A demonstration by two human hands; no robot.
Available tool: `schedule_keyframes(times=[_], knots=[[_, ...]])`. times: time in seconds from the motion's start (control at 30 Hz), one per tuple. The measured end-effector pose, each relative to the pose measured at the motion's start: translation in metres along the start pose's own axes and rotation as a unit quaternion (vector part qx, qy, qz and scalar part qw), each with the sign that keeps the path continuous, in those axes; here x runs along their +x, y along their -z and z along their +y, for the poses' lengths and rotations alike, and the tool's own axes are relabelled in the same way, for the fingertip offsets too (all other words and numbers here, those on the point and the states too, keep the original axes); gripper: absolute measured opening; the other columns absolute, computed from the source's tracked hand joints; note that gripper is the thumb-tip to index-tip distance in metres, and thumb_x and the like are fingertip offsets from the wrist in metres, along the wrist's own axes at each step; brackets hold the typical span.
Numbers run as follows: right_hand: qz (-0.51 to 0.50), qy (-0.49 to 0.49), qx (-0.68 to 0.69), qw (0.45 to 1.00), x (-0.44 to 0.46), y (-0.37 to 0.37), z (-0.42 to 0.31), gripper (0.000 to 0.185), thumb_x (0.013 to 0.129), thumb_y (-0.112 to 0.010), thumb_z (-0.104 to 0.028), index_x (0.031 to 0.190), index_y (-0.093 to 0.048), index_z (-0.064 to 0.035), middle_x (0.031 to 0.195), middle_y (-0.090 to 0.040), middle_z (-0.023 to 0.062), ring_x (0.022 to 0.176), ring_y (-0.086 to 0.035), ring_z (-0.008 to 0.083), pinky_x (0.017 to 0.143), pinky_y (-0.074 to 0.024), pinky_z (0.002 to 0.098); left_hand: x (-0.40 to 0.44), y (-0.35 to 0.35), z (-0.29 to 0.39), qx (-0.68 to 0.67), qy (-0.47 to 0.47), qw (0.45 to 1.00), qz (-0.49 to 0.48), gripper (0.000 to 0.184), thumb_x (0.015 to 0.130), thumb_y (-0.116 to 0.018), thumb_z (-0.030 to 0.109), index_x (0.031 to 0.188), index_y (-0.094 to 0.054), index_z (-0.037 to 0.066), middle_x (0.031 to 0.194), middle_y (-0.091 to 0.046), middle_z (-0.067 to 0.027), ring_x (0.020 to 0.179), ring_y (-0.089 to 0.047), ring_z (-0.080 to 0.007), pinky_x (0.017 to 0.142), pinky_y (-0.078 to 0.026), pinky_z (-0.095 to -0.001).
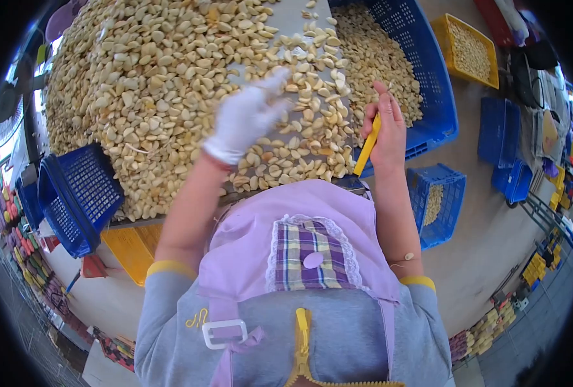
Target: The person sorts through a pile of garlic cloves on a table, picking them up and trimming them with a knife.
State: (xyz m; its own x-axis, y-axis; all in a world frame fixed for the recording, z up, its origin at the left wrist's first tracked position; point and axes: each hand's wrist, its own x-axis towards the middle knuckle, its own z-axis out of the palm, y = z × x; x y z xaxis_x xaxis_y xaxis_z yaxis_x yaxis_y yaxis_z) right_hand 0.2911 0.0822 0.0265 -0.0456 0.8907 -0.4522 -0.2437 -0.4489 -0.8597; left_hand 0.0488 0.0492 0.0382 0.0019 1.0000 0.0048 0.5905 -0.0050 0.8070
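A large heap of pale, flat seed-like pieces covers the table before me. Over the pieces near the middle is my left hand in a white glove, its fingers smeared by motion; whether it holds any piece cannot be made out. My bare right hand is at the table's right edge, its fingers closed around a yellow tool that slants down toward the table edge. Beyond my right hand, a big blue basket holds more of the same pieces.
At the table's left edge are stacked blue baskets, with a yellow crate below. On the right stand a yellow crate of pieces, a blue crate with some pieces, and further blue bins on the floor.
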Motion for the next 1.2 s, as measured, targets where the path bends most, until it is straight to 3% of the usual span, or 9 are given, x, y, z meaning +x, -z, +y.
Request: schedule_keyframes(times=[0.17,0.27,0.37,0.57,0.63,0.77,0.93,1.13,1.2], knots=[[-0.075,0.074,-0.249,0.963,-0.005,-0.019,0.018,0.037,0.093,-0.054,-0.026,0.126,-0.052,-0.0100,0.088,-0.061,0.0058,0.062,-0.060,0.0138,0.054,-0.0498,0.0292,-0.008,0.078,-0.052,0.142,0.018,0.971,0.192,0.033,0.083,-0.067,0.017,0.115,-0.064,0.013,0.106,-0.064,-0.0085,0.080,-0.064,-0.0142,0.066,-0.051,-0.0262],[-0.211,0.286,-0.486,0.798,-0.015,-0.044,0.036,0.040,0.090,-0.057,-0.024,0.128,-0.049,-0.0169,0.109,-0.058,0.0123,0.074,-0.065,0.0245,0.060,-0.0528,0.0354,-0.015,0.095,-0.059,0.254,0.007,0.944,0.209,0.030,0.082,-0.067,0.016,0.112,-0.066,0.013,0.105,-0.063,-0.0097,0.085,-0.062,-0.0187,0.070,-0.051,-0.0301],[-0.319,0.245,-0.646,0.649,-0.024,-0.059,0.042,0.050,0.083,-0.061,-0.017,0.130,-0.046,-0.0204,0.127,-0.049,0.0095,0.069,-0.064,0.0244,0.057,-0.0530,0.0361,-0.019,0.088,-0.074,0.395,-0.052,0.889,0.226,0.034,0.080,-0.068,0.019,0.113,-0.064,0.013,0.112,-0.059,-0.0112,0.094,-0.059,-0.0244,0.076,-0.049,-0.0347],[-0.323,0.283,-0.725,0.539,0.000,-0.041,0.036,0.052,0.078,-0.053,-0.012,0.129,-0.045,-0.0191,0.137,-0.042,0.0123,0.073,-0.065,0.0258,0.057,-0.0533,0.0362,-0.008,0.056,-0.093,0.438,0.029,0.866,0.240,0.048,0.077,-0.068,0.034,0.120,-0.054,0.017,0.111,-0.051,-0.0099,0.094,-0.054,-0.0281,0.075,-0.050,-0.0384],[-0.203,0.289,-0.791,0.500,0.017,-0.027,0.030,0.046,0.083,-0.051,-0.014,0.128,-0.046,-0.0200,0.139,-0.040,0.0125,0.077,-0.065,0.0285,0.059,-0.0540,0.0371,-0.005,0.040,-0.085,0.390,0.088,0.895,0.197,0.048,0.077,-0.069,0.034,0.118,-0.055,0.013,0.111,-0.051,-0.0109,0.100,-0.051,-0.0314,0.079,-0.048,-0.0410],[-0.039,0.135,-0.814,0.564,0.069,0.018,-0.017,0.040,0.090,-0.051,-0.029,0.129,-0.046,-0.0220,0.142,-0.037,0.0137,0.092,-0.065,0.0324,0.067,-0.0542,0.0450,0.004,0.013,-0.078,0.341,0.060,0.913,0.217,0.042,0.075,-0.071,0.029,0.112,-0.058,0.014,0.110,-0.049,-0.0107,0.096,-0.050,-0.0309,0.079,-0.047,-0.0414],[0.059,0.268,-0.736,0.619,0.076,0.040,-0.033,0.044,0.090,-0.053,-0.033,0.130,-0.047,-0.0174,0.138,-0.041,0.0137,0.102,-0.060,0.0333,0.080,-0.0519,0.0446,0.014,-0.011,-0.056,0.321,0.046,0.937,0.129,0.044,0.077,-0.069,0.033,0.114,-0.058,0.014,0.113,-0.048,-0.0125,0.098,-0.051,-0.0321,0.079,-0.049,-0.0400],[-0.070,0.331,-0.663,0.667,0.040,-0.044,0.004,0.046,0.089,-0.057,-0.034,0.131,-0.047,-0.0169,0.138,-0.043,0.0109,0.108,-0.058,0.0297,0.079,-0.0526,0.0391,0.019,0.000,-0.025,0.230,0.029,0.965,0.118,0.046,0.080,-0.065,0.035,0.119,-0.057,0.014,0.126,-0.049,-0.0167,0.100,-0.059,-0.0299,0.077,-0.051,-0.0355],[-0.101,0.309,-0.693,0.644,0.032,-0.059,0.021,0.043,0.088,-0.057,-0.033,0.127,-0.049,-0.0184,0.138,-0.042,0.0118,0.087,-0.063,0.0268,0.067,-0.0542,0.0363,0.011,0.028,-0.032,0.205,0.007,0.961,0.185,0.037,0.082,-0.064,0.034,0.112,-0.060,0.014,0.117,-0.055,-0.0120,0.086,-0.063,-0.0253,0.069,-0.053,-0.0338]])
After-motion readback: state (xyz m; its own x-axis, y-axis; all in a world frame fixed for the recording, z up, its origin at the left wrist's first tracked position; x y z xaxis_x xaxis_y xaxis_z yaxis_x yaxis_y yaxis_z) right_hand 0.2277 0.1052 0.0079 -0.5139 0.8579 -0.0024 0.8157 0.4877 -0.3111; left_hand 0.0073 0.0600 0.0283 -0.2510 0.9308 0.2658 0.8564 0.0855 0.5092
